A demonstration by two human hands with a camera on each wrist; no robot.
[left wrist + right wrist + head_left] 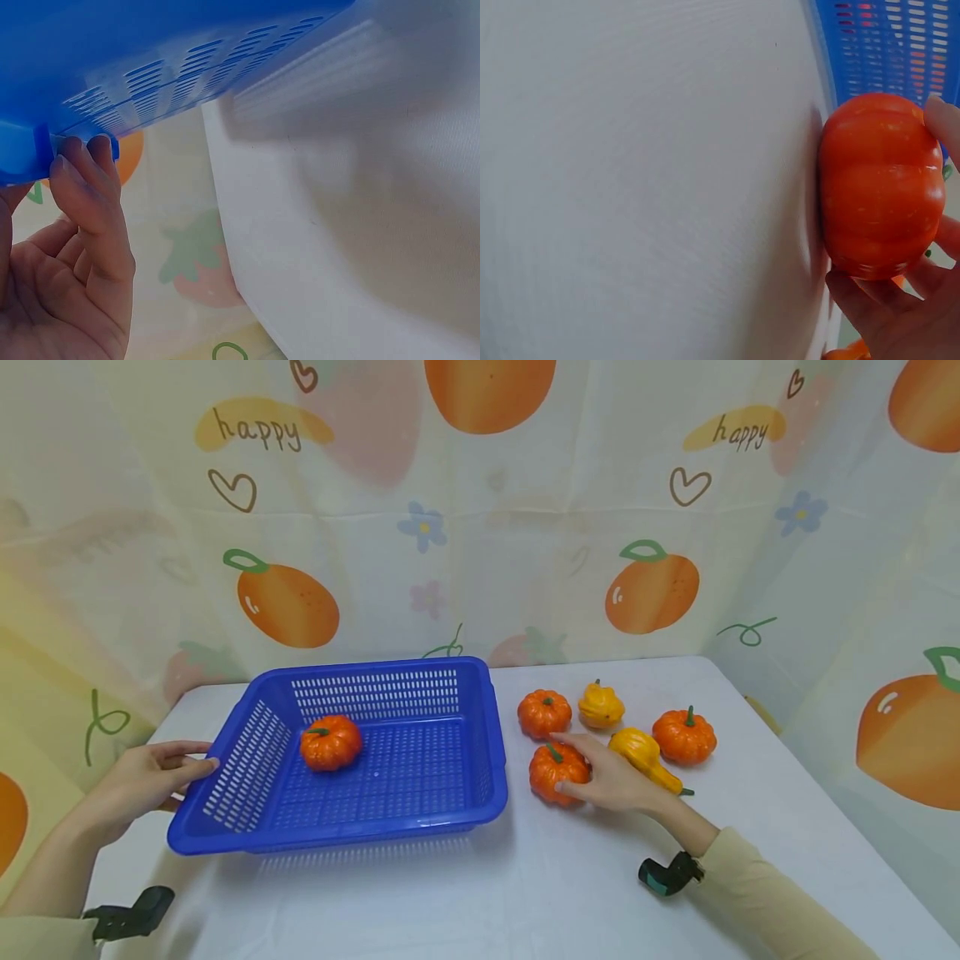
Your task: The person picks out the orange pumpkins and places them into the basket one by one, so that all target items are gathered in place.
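My left hand [146, 785] grips the left rim of a blue plastic basket [337, 837], with its fingertips hooked under the edge in the left wrist view. One small orange pumpkin [332, 742] sits inside the basket, toward its left. To the right of the basket, my right hand [617, 779] holds another orange pumpkin [555, 774] between thumb and fingers. The right wrist view has this pumpkin [881, 187] close against the white tablecloth, thumb on one side and fingers on the other. Just behind it sits a third orange pumpkin [544, 713].
A yellow gourd [601, 705] stands at the back right, and a long-necked yellow gourd [641, 755] lies beside my right hand. Farther right is another orange pumpkin [684, 736]. A printed curtain [480, 568] hangs behind the white-covered table [420, 906].
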